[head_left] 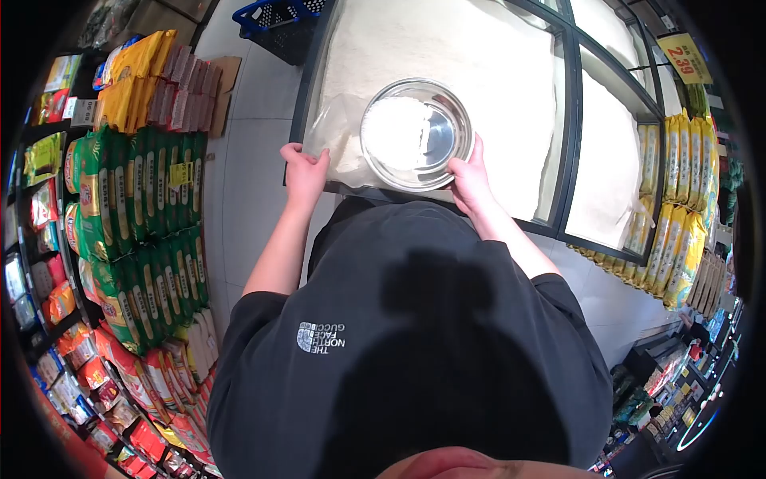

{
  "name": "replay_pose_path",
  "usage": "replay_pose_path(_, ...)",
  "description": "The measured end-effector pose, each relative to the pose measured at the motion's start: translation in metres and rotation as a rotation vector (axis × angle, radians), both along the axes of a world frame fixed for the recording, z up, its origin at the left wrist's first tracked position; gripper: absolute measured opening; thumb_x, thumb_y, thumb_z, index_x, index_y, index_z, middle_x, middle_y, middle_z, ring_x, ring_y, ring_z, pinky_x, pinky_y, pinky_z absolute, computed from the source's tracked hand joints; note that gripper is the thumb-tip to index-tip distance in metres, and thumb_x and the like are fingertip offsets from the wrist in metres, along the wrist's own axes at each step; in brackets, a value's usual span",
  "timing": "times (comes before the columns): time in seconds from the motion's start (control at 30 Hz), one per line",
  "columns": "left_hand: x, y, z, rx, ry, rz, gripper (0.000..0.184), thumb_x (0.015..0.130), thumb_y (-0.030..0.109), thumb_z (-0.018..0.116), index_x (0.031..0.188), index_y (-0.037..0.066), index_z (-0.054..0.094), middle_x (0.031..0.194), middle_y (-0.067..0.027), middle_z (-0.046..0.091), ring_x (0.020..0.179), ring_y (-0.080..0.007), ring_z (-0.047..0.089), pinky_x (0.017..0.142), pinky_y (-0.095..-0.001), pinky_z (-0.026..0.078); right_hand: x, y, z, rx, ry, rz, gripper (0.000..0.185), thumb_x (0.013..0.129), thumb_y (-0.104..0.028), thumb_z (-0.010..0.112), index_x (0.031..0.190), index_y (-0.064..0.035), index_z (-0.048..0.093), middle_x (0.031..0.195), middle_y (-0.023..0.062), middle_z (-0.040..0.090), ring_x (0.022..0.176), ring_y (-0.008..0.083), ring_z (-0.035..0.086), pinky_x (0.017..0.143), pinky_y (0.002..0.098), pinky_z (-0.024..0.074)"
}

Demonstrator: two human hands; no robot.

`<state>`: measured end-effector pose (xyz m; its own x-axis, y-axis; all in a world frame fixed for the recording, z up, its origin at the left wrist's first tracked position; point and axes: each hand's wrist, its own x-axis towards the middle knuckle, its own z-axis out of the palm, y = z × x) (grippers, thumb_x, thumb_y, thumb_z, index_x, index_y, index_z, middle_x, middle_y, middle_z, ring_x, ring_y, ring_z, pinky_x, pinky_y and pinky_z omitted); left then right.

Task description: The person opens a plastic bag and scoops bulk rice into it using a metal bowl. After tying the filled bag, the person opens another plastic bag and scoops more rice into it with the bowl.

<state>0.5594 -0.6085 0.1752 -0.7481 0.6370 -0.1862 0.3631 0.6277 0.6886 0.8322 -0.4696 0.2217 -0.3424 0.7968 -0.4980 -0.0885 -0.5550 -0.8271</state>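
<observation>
My right hand (471,177) grips the lower right side of a shiny round metal bowl (463,120), thumb toward its rim. Inside lies a bright white heap (391,134), too overexposed to tell grain from powder; bare metal shows on the right side. My left hand (306,172) is closed on the edge of a clear plastic bag (331,120), left of the bowl. Some pale stuff shows through the bag's lower part. Both hands are at the near edge of a black-framed bin (527,209) filled with white material (447,48).
More framed bins (602,144) continue to the right. A blue basket (275,28) stands beyond the bin's left side. Green packs (144,191) and yellow packs (136,72) are stacked at left. Yellow bags (686,160) sit at right below a price sign (684,60).
</observation>
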Motion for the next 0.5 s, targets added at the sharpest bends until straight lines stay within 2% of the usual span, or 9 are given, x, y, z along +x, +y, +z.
replay_pose_path(0.07, -0.008, 0.001, -0.014, 0.045, -0.116, -0.013, 0.058, 0.088, 0.021, 0.074, 0.128, -0.002, 0.039, 0.080, -0.0107, 0.063, 0.077, -0.0285, 0.066, 0.075, -0.0403, 0.053, -0.018, -0.005, 0.003, 0.011, -0.064, 0.052, 0.086, 0.080, 0.011, 0.047, 0.157, -0.0172, 0.022, 0.136, 0.0176, 0.047, 0.107, 0.0273, 0.064, 0.059, 0.0320, 0.0610)
replay_pose_path(0.17, -0.011, 0.002, -0.026, 0.117, -0.193, -0.073, 0.059, 0.088, 0.015, 0.072, 0.133, -0.002, 0.038, 0.075, -0.0091, 0.063, 0.074, -0.0269, 0.066, 0.075, -0.0391, 0.053, -0.038, -0.013, -0.020, 0.141, -0.177, 0.085, 0.087, 0.080, 0.011, 0.047, 0.157, -0.0173, 0.020, 0.136, 0.0188, 0.047, 0.109, 0.0291, 0.064, 0.056, 0.0335, 0.0618)
replay_pose_path(0.2, -0.009, 0.003, -0.024, 0.137, -0.234, -0.091, 0.061, 0.088, 0.014, 0.072, 0.135, -0.002, 0.037, 0.075, -0.0090, 0.063, 0.075, -0.0260, 0.066, 0.075, -0.0387, 0.053, -0.046, -0.016, -0.014, 0.151, -0.222, 0.109, 0.088, 0.081, 0.010, 0.049, 0.158, -0.0149, 0.017, 0.135, 0.0200, 0.047, 0.113, 0.0300, 0.062, 0.071, 0.0354, 0.0623)
replay_pose_path(0.27, -0.006, 0.002, -0.016, 0.095, -0.295, -0.134, 0.068, 0.088, 0.011, 0.070, 0.144, -0.002, 0.033, 0.076, -0.0088, 0.063, 0.074, -0.0250, 0.065, 0.076, -0.0376, 0.054, -0.063, -0.024, -0.002, 0.210, -0.286, 0.111, 0.086, 0.082, 0.010, 0.052, 0.158, -0.0136, 0.019, 0.133, 0.0196, 0.046, 0.119, 0.0288, 0.057, 0.091, 0.0381, 0.0538)
replay_pose_path(0.3, -0.007, 0.000, -0.016, 0.086, -0.304, -0.166, 0.069, 0.089, 0.010, 0.069, 0.145, -0.002, 0.032, 0.076, -0.0072, 0.062, 0.074, -0.0218, 0.064, 0.075, -0.0354, 0.053, -0.071, -0.029, 0.001, 0.239, -0.317, 0.109, 0.085, 0.082, 0.010, 0.053, 0.157, -0.0129, 0.019, 0.133, 0.0194, 0.046, 0.122, 0.0282, 0.055, 0.101, 0.0395, 0.0496)
replay_pose_path(0.37, -0.011, -0.002, -0.022, 0.067, -0.323, -0.237, 0.069, 0.090, 0.009, 0.068, 0.147, -0.003, 0.031, 0.077, -0.0040, 0.060, 0.073, -0.0154, 0.060, 0.074, -0.0310, 0.051, -0.080, -0.037, -0.011, 0.310, -0.350, 0.110, 0.083, 0.082, 0.009, 0.056, 0.155, -0.0122, 0.022, 0.132, 0.0198, 0.044, 0.118, 0.0267, 0.052, 0.097, 0.0383, 0.0500)
replay_pose_path(0.4, -0.015, -0.003, -0.032, 0.085, -0.355, -0.267, 0.078, 0.089, 0.011, 0.068, 0.153, -0.001, 0.026, 0.078, -0.0091, 0.061, 0.073, -0.0250, 0.065, 0.075, -0.0372, 0.054, -0.082, -0.041, -0.021, 0.362, -0.390, 0.122, 0.083, 0.081, 0.009, 0.056, 0.155, -0.0113, 0.022, 0.132, 0.0200, 0.043, 0.116, 0.0262, 0.052, 0.096, 0.0380, 0.0502)
replay_pose_path(0.5, -0.025, -0.001, -0.011, 0.045, -0.409, -0.359, 0.081, 0.089, 0.010, 0.066, 0.156, 0.001, 0.021, 0.078, -0.0094, 0.061, 0.073, -0.0253, 0.064, 0.075, -0.0377, 0.054, -0.090, -0.053, -0.024, 0.514, -0.533, 0.156, 0.083, 0.078, 0.009, 0.056, 0.152, -0.0073, 0.023, 0.135, 0.0216, 0.036, 0.112, 0.0268, 0.045, 0.092, 0.0374, 0.0488)
